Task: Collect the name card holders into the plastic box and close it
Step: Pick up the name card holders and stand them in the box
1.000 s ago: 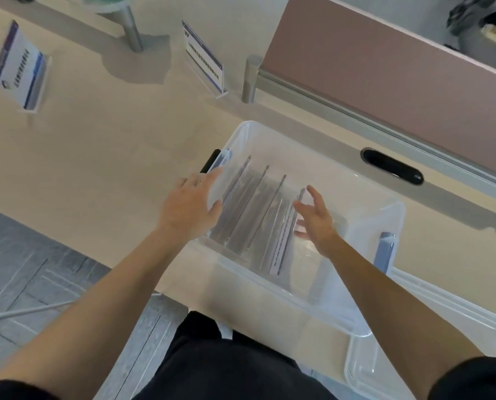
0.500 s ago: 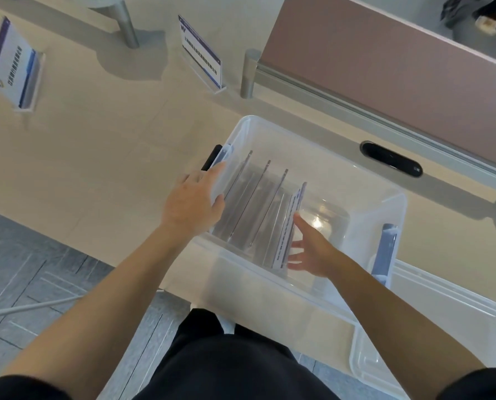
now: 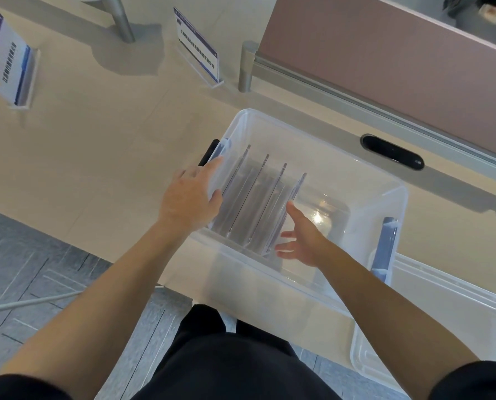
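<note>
A clear plastic box [image 3: 397, 197] stands at the near edge of the beige table, with several name card holders [image 3: 258, 197] upright in a row in its left half. My left hand [image 3: 190, 199] grips the box's left rim, thumb inside. My right hand [image 3: 301, 238] is inside the box, fingers spread, its palm against the rightmost holder in the row. Two more name card holders stand on the table: one at the far left [image 3: 8, 62], one behind the box [image 3: 196, 46]. The box's clear lid [image 3: 443, 321] lies at the right, partly under the box.
A brown partition [image 3: 385, 53] on a grey rail runs along the back right. Its metal post [image 3: 245, 66] stands near the far holder. A black oval cable slot [image 3: 392, 151] sits behind the box. Another metal leg [image 3: 119, 18] rises at the top left.
My right hand has dropped from above the row into the box and now rests against the rightmost holder. My left hand stays on the left rim.
</note>
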A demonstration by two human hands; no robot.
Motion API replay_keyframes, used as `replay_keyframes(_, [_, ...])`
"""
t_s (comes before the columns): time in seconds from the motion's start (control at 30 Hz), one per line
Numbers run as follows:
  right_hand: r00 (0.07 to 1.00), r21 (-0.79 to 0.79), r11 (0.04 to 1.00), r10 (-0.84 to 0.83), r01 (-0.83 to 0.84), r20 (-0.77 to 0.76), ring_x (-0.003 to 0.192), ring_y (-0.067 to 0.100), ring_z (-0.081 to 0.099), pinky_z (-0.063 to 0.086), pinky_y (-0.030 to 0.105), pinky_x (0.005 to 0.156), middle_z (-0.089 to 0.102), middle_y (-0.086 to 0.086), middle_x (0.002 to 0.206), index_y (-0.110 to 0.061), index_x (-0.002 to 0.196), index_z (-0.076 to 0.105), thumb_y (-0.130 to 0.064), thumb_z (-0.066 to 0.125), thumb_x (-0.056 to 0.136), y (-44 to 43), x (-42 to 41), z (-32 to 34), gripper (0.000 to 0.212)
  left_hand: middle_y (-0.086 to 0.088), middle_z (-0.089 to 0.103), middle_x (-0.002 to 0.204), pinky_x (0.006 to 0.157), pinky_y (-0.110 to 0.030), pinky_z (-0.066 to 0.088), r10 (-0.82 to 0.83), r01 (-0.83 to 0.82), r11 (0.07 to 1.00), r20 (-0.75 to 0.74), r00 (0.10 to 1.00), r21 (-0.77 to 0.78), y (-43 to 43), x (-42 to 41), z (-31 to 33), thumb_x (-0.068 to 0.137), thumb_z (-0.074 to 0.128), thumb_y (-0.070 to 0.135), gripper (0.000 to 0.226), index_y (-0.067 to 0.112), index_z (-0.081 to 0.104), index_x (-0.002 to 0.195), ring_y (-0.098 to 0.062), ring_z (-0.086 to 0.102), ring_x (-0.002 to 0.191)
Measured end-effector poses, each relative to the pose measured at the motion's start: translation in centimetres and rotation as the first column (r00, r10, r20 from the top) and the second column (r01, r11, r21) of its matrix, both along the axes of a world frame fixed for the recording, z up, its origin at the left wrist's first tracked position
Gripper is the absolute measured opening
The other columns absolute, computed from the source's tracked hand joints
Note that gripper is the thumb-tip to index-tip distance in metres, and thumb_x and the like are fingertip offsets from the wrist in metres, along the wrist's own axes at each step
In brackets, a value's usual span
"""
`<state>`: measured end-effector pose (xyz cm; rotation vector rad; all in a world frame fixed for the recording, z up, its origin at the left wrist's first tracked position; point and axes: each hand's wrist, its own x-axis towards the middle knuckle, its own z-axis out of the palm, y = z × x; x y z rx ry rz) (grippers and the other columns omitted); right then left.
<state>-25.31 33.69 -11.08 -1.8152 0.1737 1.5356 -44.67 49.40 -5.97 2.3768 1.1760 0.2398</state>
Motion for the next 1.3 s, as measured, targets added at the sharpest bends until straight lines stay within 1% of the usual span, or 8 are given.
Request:
replay_keyframes(0.1, [1.0,-0.002,1.0,-0.003,0.003,-0.003,0.13,0.05,0.045,0.041,0.06,0.107,0.032,0.018,0.154,-0.035,0.149,0.025,-0.072,0.048,0.087,0.07,-0.06,0.07,0.076,0.008,0.045,0.092,0.082,-0.04,0.047,0.007,-0.007,1.0,-0.003,1.0,-0.004,-0.02,0.01,-0.09,0.089,0.054,0.026,0.062,0.035,0.031,0.146,-0.028,0.046,0.096])
replay_keyframes(0.23, [1.0,-0.003,1.0,0.005,-0.005,0.0,0.13,0.051,0.045,0.041,0.06,0.107,0.032,0.018,0.154,-0.035,0.149,0.024,-0.072,0.048,0.087,0.16,-0.12,0.14,0.076,0.003,0.052,0.096,0.081,-0.04,0.048,0.02,-0.02,1.0,0.004,1.0,-0.008,0.0,-0.02,-0.16,0.088,0.054,0.026,0.062,0.035,0.031,0.146,-0.028,0.046,0.098])
replay_keyframes(0.33, [1.0,-0.003,1.0,0.007,-0.007,0.006,0.13,0.051,0.045,0.041,0.06,0.107,0.033,0.019,0.153,-0.035,0.149,0.025,-0.071,0.048,0.088,0.26,-0.14,0.21,0.075,0.004,0.05,0.095,0.078,-0.04,0.049,0.023,-0.023,1.0,0.002,1.0,-0.014,0.05,-0.05,-0.18,0.088,0.054,0.026,0.062,0.037,0.031,0.146,-0.027,0.046,0.099])
replay_keyframes(0.53, [1.0,0.006,1.0,-0.023,0.023,0.007,0.13,0.053,0.043,0.041,0.059,0.107,0.033,0.021,0.152,-0.034,0.15,0.025,-0.068,0.048,0.09,0.29,-0.14,0.27,0.073,0.009,0.044,0.092,0.079,-0.038,0.047,0.015,-0.015,1.0,-0.01,1.0,-0.005,0.01,0.04,-0.16,0.089,0.053,0.026,0.062,0.036,0.03,0.146,-0.025,0.044,0.098])
replay_keyframes(0.83, [1.0,0.001,1.0,-0.023,0.023,0.02,0.129,0.054,0.043,0.04,0.058,0.108,0.034,0.023,0.151,-0.032,0.151,0.026,-0.066,0.045,0.092,0.47,-0.16,0.22,0.07,0.001,0.055,0.097,0.081,-0.041,0.048,0.022,-0.022,1.0,-0.031,0.999,-0.012,0.07,0.04,-0.3,0.088,0.052,0.026,0.063,0.036,0.028,0.146,-0.027,0.045,0.1])
replay_keyframes(0.97, [0.999,0.006,1.0,-0.024,0.023,0.03,0.128,0.054,0.045,0.041,0.058,0.108,0.036,0.023,0.149,-0.033,0.15,0.027,-0.066,0.046,0.092,0.43,0.0,0.25,0.069,0.004,0.053,0.094,0.081,-0.039,0.047,0.022,-0.023,1.0,-0.04,0.999,-0.013,-0.1,0.14,-0.13,0.089,0.052,0.025,0.064,0.037,0.028,0.146,-0.026,0.045,0.1])
replay_keyframes(1.17, [1.0,0.014,1.0,0.0,0.0,0.023,0.13,0.051,0.044,0.042,0.058,0.105,0.033,0.021,0.153,-0.032,0.15,0.026,-0.067,0.043,0.092,0.43,0.19,0.38,0.07,0.006,0.049,0.089,0.077,-0.044,0.051,0.039,-0.041,0.999,-0.069,0.997,-0.029,-0.22,0.12,0.04,0.089,0.051,0.026,0.064,0.04,0.025,0.146,-0.027,0.044,0.103])
replay_keyframes(1.3, [1.0,0.017,1.0,0.015,-0.015,0.02,0.132,0.05,0.042,0.043,0.058,0.104,0.031,0.019,0.155,-0.033,0.15,0.024,-0.068,0.042,0.093,0.43,0.04,0.51,0.069,0.006,0.047,0.088,0.076,-0.041,0.051,0.037,-0.039,0.999,-0.075,0.997,-0.018,-0.27,0.26,0.04,0.089,0.05,0.027,0.064,0.041,0.024,0.146,-0.026,0.045,0.1])
